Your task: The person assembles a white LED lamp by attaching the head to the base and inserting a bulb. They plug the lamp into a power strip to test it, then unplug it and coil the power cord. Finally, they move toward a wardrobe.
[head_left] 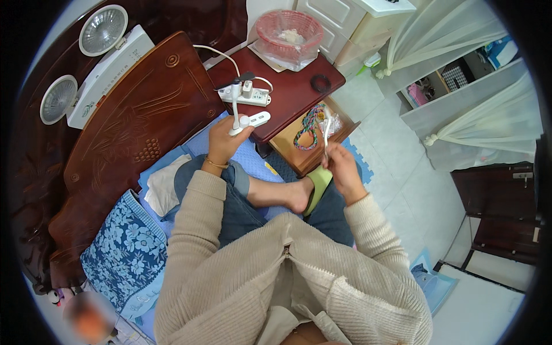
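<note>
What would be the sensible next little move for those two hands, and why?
Probably bring the right hand across to the left hand. The left grips a small white handheld fan upright by its stem, the right holds a thin white cable end, and the two are still apart above the dark red nightstand.

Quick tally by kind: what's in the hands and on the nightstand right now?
Handheld fan (left hand): 1
Cable (right hand): 1
Power strip: 1
Pink basket: 1
Black ring: 1
Total: 5
</note>
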Demonstrator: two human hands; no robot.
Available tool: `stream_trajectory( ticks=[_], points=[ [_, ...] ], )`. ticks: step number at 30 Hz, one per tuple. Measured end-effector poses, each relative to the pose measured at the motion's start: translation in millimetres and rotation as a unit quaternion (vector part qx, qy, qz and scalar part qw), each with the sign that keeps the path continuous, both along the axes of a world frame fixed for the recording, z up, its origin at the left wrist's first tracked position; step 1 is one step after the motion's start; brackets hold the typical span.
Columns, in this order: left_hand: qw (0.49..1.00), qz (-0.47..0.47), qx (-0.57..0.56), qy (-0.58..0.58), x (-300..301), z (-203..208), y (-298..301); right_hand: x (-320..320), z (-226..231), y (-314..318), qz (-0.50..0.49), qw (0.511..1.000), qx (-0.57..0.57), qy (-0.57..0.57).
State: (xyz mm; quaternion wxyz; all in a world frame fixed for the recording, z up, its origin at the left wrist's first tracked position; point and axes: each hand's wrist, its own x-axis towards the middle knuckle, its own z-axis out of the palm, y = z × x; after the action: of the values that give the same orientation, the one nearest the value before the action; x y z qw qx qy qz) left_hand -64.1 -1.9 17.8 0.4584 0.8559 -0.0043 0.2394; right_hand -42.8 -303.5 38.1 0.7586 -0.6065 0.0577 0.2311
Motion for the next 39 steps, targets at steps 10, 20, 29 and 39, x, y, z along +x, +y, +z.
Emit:
stream_trajectory(
  ticks=[10, 20, 29, 39],
  points=[
    [0.998, 0.06, -0.013, 0.022, 1, -11, 21, 100, 61, 78, -0.162, 0.935, -0.034, -0.314],
    [0.996, 0.005, -0.045, 0.081, 3, -14, 5, 13, -178, 8, 0.016, 0.914, -0.382, -0.137],
    [0.905, -0.285, -0.169, 0.266, -3, -24, -60, -11, -61, 42, 0.086, 0.988, -0.015, -0.129],
    [0.908, -0.264, 0.121, 0.301, 9, -40, -74, -16, -111, 11, -0.09, 0.977, 0.004, 0.192]
  ],
)
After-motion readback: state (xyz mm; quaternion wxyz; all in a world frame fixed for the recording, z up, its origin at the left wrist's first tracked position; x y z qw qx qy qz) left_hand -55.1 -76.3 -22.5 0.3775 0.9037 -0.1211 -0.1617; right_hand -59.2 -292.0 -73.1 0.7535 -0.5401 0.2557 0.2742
